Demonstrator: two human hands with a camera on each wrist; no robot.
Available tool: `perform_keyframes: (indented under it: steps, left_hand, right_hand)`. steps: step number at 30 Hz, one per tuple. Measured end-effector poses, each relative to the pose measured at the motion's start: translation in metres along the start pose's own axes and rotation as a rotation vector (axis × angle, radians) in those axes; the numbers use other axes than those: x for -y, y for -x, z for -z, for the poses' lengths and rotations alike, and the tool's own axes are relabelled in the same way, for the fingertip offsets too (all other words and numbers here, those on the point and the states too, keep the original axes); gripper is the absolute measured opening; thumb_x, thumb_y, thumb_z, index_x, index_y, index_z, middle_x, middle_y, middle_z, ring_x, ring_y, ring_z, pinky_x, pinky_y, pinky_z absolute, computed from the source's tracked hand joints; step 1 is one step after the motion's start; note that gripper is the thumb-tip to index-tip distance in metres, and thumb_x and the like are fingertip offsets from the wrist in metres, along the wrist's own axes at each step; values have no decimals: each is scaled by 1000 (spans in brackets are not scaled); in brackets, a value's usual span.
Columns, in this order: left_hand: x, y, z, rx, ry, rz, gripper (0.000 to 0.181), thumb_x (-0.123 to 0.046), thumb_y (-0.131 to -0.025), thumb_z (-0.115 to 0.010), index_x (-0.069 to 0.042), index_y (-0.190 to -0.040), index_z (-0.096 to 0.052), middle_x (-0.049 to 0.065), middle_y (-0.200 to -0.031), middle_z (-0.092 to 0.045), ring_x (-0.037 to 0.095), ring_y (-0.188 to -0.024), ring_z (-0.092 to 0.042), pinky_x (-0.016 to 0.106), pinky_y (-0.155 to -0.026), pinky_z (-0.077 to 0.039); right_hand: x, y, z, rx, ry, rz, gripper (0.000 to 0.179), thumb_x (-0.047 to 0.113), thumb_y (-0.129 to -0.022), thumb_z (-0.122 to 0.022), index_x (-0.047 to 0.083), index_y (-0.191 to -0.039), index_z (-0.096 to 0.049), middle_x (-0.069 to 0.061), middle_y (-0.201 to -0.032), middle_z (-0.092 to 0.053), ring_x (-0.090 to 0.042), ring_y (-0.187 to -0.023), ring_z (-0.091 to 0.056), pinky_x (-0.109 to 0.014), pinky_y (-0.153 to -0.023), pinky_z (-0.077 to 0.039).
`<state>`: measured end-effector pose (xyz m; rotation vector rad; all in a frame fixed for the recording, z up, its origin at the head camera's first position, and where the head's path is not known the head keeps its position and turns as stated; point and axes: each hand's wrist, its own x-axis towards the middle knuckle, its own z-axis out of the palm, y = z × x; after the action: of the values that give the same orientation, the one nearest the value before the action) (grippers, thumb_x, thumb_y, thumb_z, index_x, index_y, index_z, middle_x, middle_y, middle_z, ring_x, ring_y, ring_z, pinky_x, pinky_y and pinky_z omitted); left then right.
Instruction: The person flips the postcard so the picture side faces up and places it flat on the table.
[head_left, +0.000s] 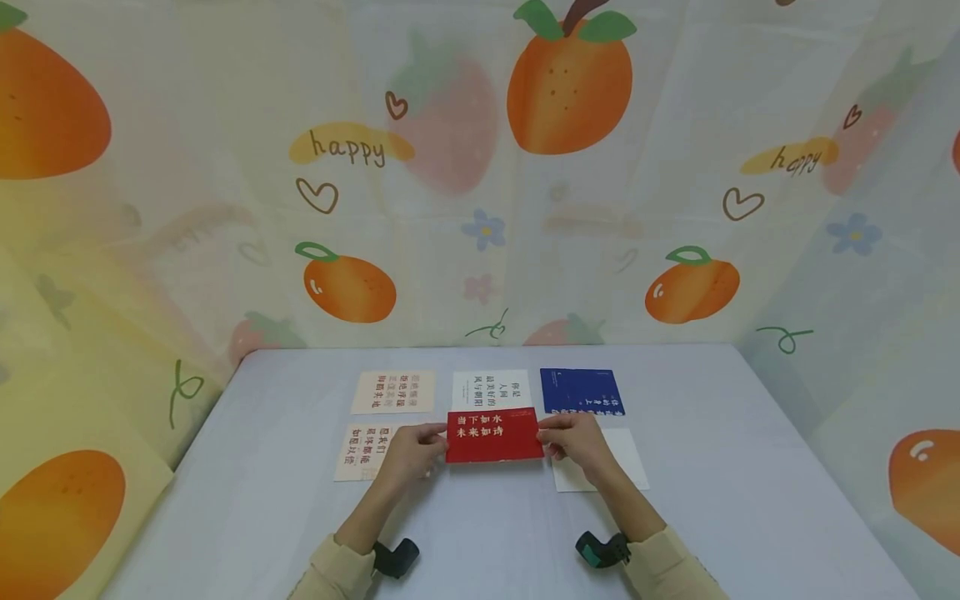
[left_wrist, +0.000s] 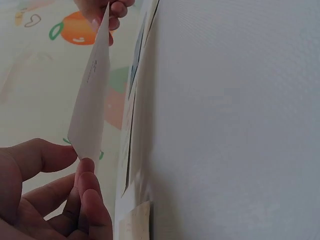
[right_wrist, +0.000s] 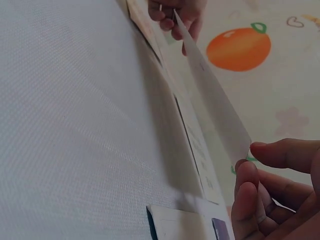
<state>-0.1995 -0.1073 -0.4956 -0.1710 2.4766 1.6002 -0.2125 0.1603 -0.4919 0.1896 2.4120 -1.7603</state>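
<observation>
A red card (head_left: 495, 446) with pale Chinese lettering is held up off the table between both hands. My left hand (head_left: 410, 454) pinches its left edge between thumb and fingertips. At the opposite edge my right hand (head_left: 581, 444) pinches it the same way. Its plain pale back (left_wrist: 92, 110) shows in the left wrist view, and the same pale back (right_wrist: 215, 105) in the right wrist view. Behind the red card lies a white card (head_left: 487, 387) with dark lettering, its lower edge hidden. Whether another card lies beneath the red one cannot be seen.
On the white table (head_left: 495, 550) lie a cream card (head_left: 393, 392) at back left, another lettered card (head_left: 360, 454) partly behind the left hand, a blue card (head_left: 581, 390) at back right, and a blank white card (head_left: 630, 458) under the right hand. A fruit-print cloth (head_left: 450, 292) hangs behind.
</observation>
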Motion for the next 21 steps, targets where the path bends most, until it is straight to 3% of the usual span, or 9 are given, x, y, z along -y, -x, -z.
perform_keyframes:
  steps: [11,15,21]
  left_hand:
    - [0,0,-2,31,-61,-7,44,-4,-86,-62,0,-129,-60,9,-94,-65,16,-71,-57,25,-59,-48]
    - [3,-1,-2,66,-119,-34,48,-4,-84,-64,1,-132,-57,9,-96,-64,16,-76,-57,27,-62,-50]
    - [2,0,-3,67,-193,-51,50,-3,-83,-68,2,-131,-57,8,-89,-62,16,-75,-54,26,-62,-47]
  right_hand:
    - [-3,-1,0,23,32,-6,22,4,-84,-66,-5,-104,-71,-9,-77,-69,-17,-61,-57,-25,-58,-50]
    - [-5,-3,-1,33,51,-12,21,4,-85,-65,-4,-103,-72,-8,-77,-68,-17,-62,-57,-24,-58,-49]
    - [-5,-2,-3,43,84,-18,22,4,-85,-63,-5,-104,-72,-8,-77,-68,-17,-61,-56,-24,-58,-48]
